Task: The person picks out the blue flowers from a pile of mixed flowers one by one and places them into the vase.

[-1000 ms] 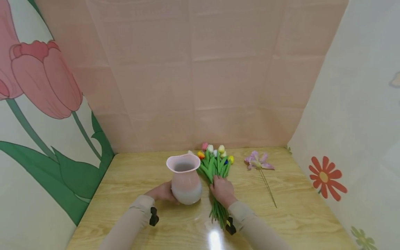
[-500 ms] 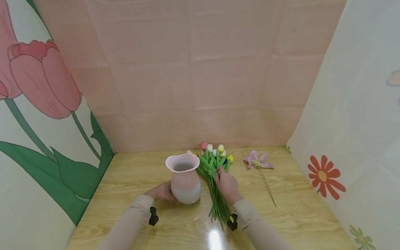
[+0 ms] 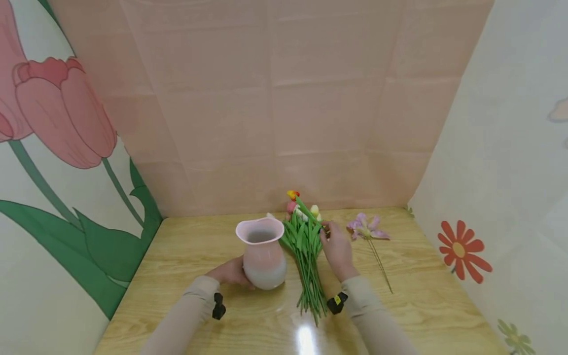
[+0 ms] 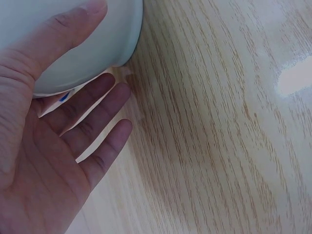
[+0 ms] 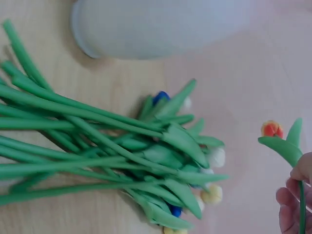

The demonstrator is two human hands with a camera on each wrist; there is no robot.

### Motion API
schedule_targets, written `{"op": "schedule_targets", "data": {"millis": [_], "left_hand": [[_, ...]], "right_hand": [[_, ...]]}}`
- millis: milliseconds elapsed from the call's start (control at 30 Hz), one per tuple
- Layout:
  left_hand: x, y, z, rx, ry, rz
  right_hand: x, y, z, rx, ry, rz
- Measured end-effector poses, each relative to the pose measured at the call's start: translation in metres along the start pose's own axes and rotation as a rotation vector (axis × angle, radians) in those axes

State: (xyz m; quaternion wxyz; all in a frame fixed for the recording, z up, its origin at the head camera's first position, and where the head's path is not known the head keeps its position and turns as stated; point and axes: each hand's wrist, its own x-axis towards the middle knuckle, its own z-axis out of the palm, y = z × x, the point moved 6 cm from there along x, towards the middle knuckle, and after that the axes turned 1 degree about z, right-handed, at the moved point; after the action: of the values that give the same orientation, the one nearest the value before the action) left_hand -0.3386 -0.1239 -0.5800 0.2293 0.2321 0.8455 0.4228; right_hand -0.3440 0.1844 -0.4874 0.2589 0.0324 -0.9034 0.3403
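Observation:
Beside the pink-and-white vase point(image 3: 265, 264), my left hand point(image 3: 231, 272) is at its lower left side. In the left wrist view the thumb of that hand point(image 4: 53, 146) lies on the vase point(image 4: 92, 53), with the other fingers behind and below its base, some extended. My right hand point(image 3: 338, 251) pinches the stem of an orange-and-yellow tulip point(image 3: 293, 195), raised above the bunch. The right wrist view shows the stem between thumb and fingers of the hand point(image 5: 295, 197), with the bloom point(image 5: 272, 129) beyond. Below lies the tulip bunch point(image 3: 306, 246), stems toward me.
A purple flower point(image 3: 368, 230) on a thin stem lies to the right on the wooden table point(image 3: 191, 246). Behind the table hangs a pink cloth point(image 3: 275, 123). Printed walls with painted flowers stand at both sides.
My right hand has moved from the bunch's stems up and to the right, and the orange tulip has risen out of the bunch with it. My left hand and the vase have stayed nearly still.

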Motion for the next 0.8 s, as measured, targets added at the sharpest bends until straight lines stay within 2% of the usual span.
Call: {"op": "schedule_targets", "data": {"millis": [233, 533, 800], "left_hand": [[0.002, 0.003, 0.003, 0.013, -0.009, 0.018], [0.002, 0.003, 0.002, 0.006, -0.001, 0.023], [0.001, 0.002, 0.000, 0.014, -0.002, 0.013]], "right_hand": [[0.009, 0.021, -0.020, -0.024, 0.099, -0.043], [0.008, 0.065, -0.029, -0.037, 0.133, -0.019], [0.004, 0.100, -0.030, -0.149, 0.136, 0.034]]}}
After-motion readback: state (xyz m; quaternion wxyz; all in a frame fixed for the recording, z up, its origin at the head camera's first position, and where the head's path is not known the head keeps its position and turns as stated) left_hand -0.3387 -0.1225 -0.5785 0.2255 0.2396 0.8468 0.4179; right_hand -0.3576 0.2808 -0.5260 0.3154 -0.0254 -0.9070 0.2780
